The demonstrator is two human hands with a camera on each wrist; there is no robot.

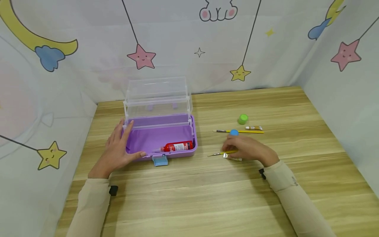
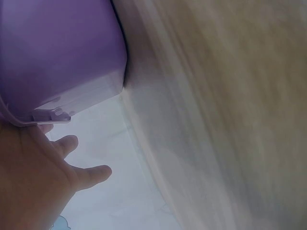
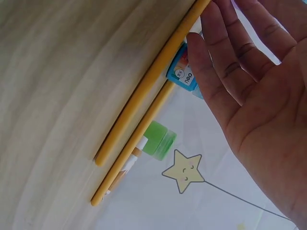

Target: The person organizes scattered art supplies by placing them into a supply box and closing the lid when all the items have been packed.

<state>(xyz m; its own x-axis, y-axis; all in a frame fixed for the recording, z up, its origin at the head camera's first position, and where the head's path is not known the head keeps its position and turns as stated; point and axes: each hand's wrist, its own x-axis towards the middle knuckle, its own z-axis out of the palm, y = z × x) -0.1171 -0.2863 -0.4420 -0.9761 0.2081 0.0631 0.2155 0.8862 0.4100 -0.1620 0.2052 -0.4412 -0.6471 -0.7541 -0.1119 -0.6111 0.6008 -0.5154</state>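
Observation:
A purple storage box [image 1: 157,135] stands with its clear lid [image 1: 157,89] raised. My left hand [image 1: 116,143] rests over its left side, fingers spread, thumb along the front rim. Inside the box lies a red bottle [image 1: 179,146] with a clear nozzle. My right hand [image 1: 248,147] bends over a yellow-handled paintbrush [image 1: 219,153], fingertips at its handle; whether they pinch it is hidden. Just under that hand lies a whitish tube [image 1: 232,158]. A blue-lidded jar [image 1: 234,132] stands behind the fingers, and its label shows in the right wrist view.
Beyond the right hand lie another yellow paintbrush [image 1: 251,132] and a brown-and-white tube [image 1: 253,128]. A small green jar [image 1: 243,119] stands behind them. The box's blue latch [image 1: 160,160] hangs at its front. Patterned cloth walls border the wooden table [image 1: 177,204].

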